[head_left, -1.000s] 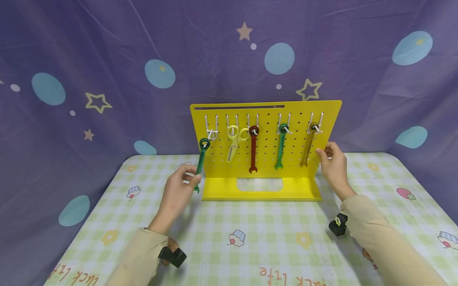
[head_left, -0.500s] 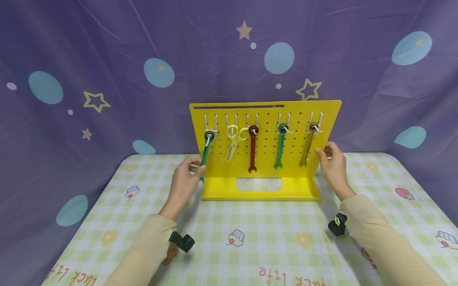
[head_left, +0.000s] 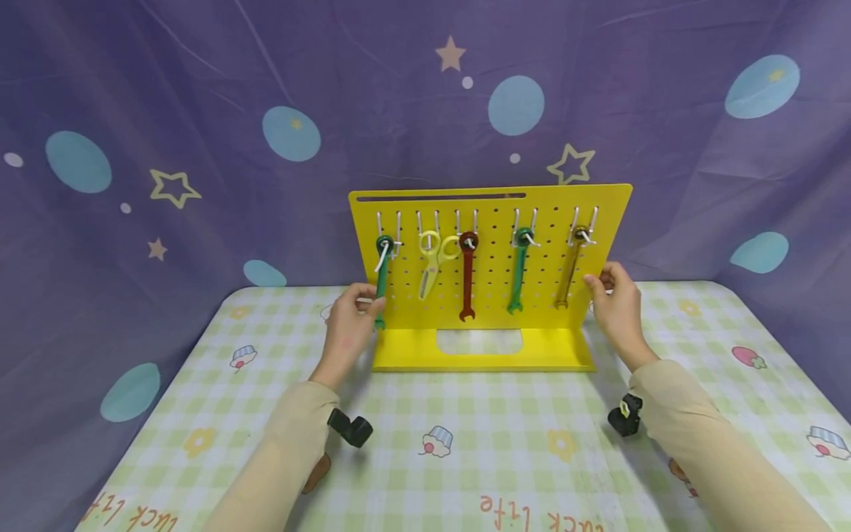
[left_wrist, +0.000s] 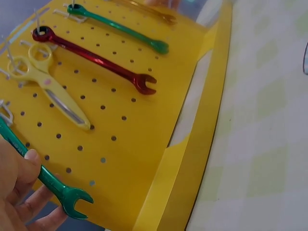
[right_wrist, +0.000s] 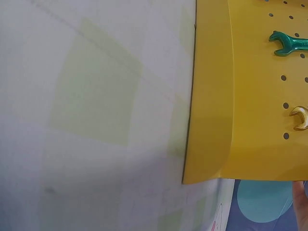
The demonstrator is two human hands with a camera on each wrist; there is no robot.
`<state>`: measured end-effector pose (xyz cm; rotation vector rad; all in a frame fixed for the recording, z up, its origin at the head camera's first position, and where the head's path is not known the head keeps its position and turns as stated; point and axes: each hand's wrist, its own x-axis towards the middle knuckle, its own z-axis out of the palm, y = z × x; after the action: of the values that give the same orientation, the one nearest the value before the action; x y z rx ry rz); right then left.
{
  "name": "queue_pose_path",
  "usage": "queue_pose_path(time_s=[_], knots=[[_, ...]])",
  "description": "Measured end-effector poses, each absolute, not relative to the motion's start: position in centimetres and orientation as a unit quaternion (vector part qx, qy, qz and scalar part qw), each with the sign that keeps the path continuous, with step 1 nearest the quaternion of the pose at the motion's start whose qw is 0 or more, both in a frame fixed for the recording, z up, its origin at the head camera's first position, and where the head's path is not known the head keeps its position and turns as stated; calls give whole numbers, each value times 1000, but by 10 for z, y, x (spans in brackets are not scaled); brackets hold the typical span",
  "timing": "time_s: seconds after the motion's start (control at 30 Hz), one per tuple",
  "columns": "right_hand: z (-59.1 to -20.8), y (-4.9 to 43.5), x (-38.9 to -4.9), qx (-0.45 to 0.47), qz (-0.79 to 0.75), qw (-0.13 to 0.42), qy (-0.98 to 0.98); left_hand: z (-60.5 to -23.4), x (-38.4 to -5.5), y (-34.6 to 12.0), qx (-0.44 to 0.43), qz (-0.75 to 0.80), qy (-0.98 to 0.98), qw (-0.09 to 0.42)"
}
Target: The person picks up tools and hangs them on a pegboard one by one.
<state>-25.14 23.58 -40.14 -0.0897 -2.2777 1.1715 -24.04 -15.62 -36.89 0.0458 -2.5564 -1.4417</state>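
My left hand (head_left: 349, 325) pinches the shaft of a green combination wrench (left_wrist: 51, 182) at the left edge of a yellow pegboard (head_left: 492, 303). The wrench's ring end is over the leftmost white hook (head_left: 381, 258), its open end pointing down. My right hand (head_left: 620, 310) grips the board's right edge, thumb in front and fingers behind. To the right of the held wrench hang yellow scissors (head_left: 431, 267), a red wrench (head_left: 467, 284), a second green wrench (head_left: 519, 273) and a gold wrench (head_left: 570, 273), each on its own hook.
The pegboard's base lip (head_left: 405, 362) stands on a table with a green-and-white checked cloth (head_left: 499, 414). Behind it hangs a purple curtain (head_left: 399, 111) with stars and blue ovals. A black wrist camera (head_left: 350, 428) is strapped to the left sleeve, another (head_left: 625, 415) to the right.
My left hand has moved up and right, bringing the green wrench from in front of the board's left side to the leftmost hook, with its ring now over it. The right hand has stayed put.
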Motion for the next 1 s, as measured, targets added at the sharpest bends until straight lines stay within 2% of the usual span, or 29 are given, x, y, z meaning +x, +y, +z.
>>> queue_pose_path(time_s=[0.3, 0.67, 1.0], knots=[[-402, 236, -251, -22, 455, 299, -838, -376, -249, -154, 5, -521, -848, 100], [-399, 235, -249, -37, 437, 273, -857, -376, -251, -149, 0, -519, -852, 65], [-398, 236, -250, -37, 441, 272, -855, -382, -256, -147, -3, -527, -847, 65]])
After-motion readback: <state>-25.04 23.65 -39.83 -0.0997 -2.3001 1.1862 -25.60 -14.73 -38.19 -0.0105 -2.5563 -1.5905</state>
